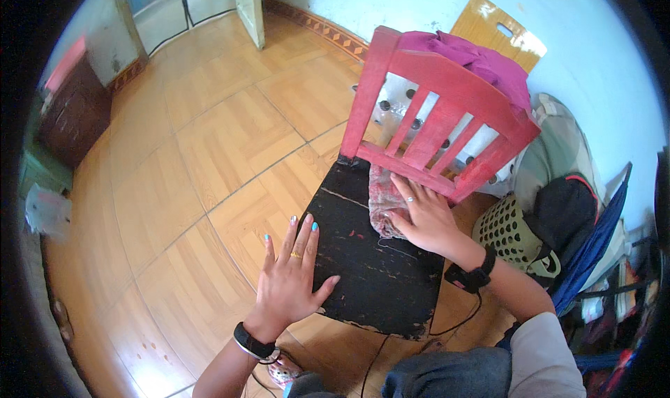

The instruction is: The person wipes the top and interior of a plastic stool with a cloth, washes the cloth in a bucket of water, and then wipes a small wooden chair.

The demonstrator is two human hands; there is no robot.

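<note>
A wooden chair has a worn black seat and a red slatted backrest. A crumpled, pale reddish patterned cloth lies on the seat by the foot of the backrest. On that cloth rests my right hand, fingers stretched out and thumb apart, covering part of it. My left hand is spread open at the seat's left edge and holds nothing. Whether its palm touches the seat I cannot tell. Both wrists carry dark bands.
Purple fabric drapes behind the chair's top rail, near a wooden board against the wall. A perforated basket with dark cloth stands to the right. Dark cables hang below the seat. Tiled floor stretches left towards a doorway.
</note>
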